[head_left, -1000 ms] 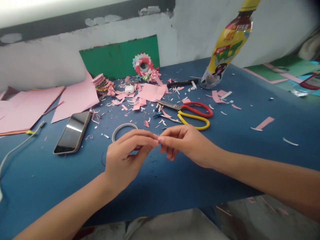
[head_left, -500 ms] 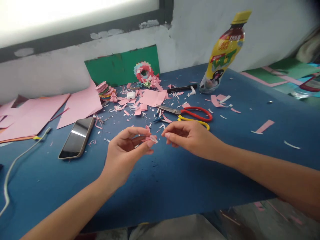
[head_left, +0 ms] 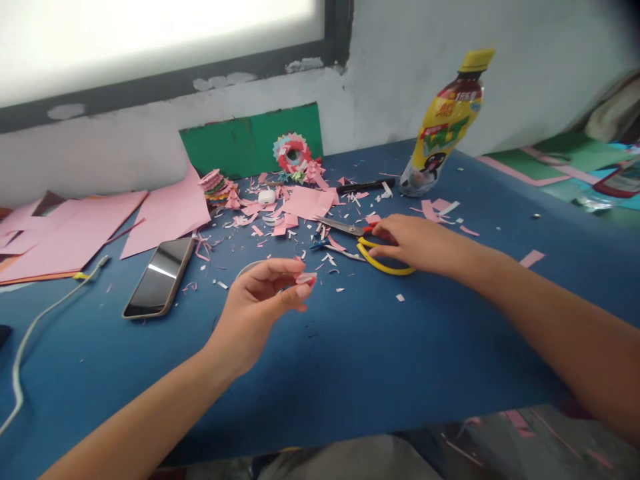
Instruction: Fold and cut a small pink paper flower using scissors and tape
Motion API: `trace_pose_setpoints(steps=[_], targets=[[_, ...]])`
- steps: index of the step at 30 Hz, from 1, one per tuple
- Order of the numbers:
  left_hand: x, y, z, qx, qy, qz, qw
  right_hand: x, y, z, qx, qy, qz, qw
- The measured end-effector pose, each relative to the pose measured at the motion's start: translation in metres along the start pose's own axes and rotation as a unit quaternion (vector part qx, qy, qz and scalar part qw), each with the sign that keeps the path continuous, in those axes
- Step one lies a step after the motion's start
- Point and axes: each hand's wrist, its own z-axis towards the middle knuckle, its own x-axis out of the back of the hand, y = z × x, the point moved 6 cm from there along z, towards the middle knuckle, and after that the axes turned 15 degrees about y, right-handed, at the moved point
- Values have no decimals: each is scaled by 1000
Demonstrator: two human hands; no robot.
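Observation:
My left hand (head_left: 255,307) pinches a small folded pink paper piece (head_left: 306,279) between thumb and fingertips, above the middle of the table. A pale edge of that piece shows at the fingertips. My right hand (head_left: 413,243) is on the scissors (head_left: 385,264), its fingers closed around the red handle and hiding most of it. The yellow handle shows below the hand, and the blades (head_left: 343,226) point left over paper scraps. Beside the blades lies a slim tool with a blue tip (head_left: 320,245).
Left of my hands lie a phone (head_left: 160,277), a white cable (head_left: 35,327) and pink sheets (head_left: 75,230). Behind are a paper ring (head_left: 305,150), a green board (head_left: 225,143), a white earbud case (head_left: 267,197) and a black pen (head_left: 365,187). A yellow-labelled bottle (head_left: 443,127) stands back right.
My right hand has moved away from the left hand, back and to the right, onto the scissors' red handle. My left hand still holds the folded paper. The view has tilted slightly up.

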Motion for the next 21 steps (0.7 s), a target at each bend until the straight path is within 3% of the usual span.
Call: trace_pose_setpoints(steps=[6,9,13,17,21], targets=[[1,2,-3,1,-1,-27,1000,0,11,3,-40,-51,-36,997],[2,4,-4,-7,3,-21,1000,3,8,1,-38,-35,-34,998],[3,7,-4,-20,11,-2,1000,21,-1,-2,-38,27,-15,999],[2,11,-5,-47,4,13,999,43,-13,-5,-16,127,107,986],[1,13,-6,-56,-1,28,998,42,-19,-12,40,188,163,968]])
